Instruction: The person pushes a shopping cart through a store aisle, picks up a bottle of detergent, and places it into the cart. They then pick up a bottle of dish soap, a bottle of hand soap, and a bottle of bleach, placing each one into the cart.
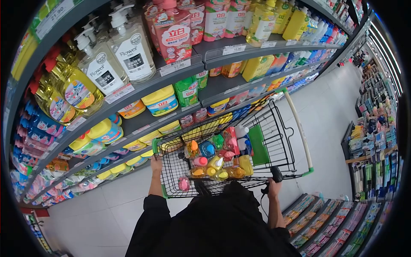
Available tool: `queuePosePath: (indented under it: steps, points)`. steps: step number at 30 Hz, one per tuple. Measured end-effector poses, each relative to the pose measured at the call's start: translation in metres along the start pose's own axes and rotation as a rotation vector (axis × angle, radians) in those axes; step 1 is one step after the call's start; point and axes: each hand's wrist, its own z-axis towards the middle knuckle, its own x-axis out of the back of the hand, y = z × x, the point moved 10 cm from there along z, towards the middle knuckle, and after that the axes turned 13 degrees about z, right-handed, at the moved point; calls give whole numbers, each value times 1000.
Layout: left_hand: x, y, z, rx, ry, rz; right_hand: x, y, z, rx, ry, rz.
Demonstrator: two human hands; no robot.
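Observation:
My left hand (156, 166) is closed on the green-cornered rim of the shopping cart (171, 165), at its left end. On the cart's right side my right hand (274, 188) grips a black handheld device (276, 173) with a cord hanging down. Inside the cart's wire basket stand several bottles: an orange one (192, 147), a blue one (207, 149), a green one (217, 140) and yellow ones (222, 174). A pink bottle (183, 184) is apart from them near the basket's front left corner.
Along the left and top runs a curved shelf (201, 64) with pump bottles (132, 53), yellow bottles and price tags. At the lower right is a low tiered rack (329, 218) of packets. Another stocked display (372, 137) stands at the far right beyond the grey floor (329, 103).

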Motion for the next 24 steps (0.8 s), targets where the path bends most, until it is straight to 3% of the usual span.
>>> queuePosePath:
  steps: [3,7,10,12,14,16,18,20,22,24]
  points:
    - [6,4,-6,-30,73,-129,-9,-2,13,-38,28,-13]
    - [-15,-22,11,-30,12,-157,-18,-13,23,-26,34,-35]
    - [1,-8,-7,56,56,-234,-23,-10,32,-7,11,11]
    - [1,-5,-12,79,9,-92,-23,-10,34,-12,-14,8]
    - [20,14,-32,51,157,320,-22,-9,35,-66,-90,118]
    - [29,46,-81,184,97,401,-19,-3,39,-103,-123,160]
    - [40,87,-122,185,273,575,-21,-8,41,-140,-182,105]
    - [22,119,-166,22,453,793,-19,-3,44,-153,-195,56]
    - [-7,144,-196,-1,299,687,-19,-1,49,-155,-201,12]
    - [-66,156,-212,-2,-121,603,-23,-7,52,-145,-218,-17]
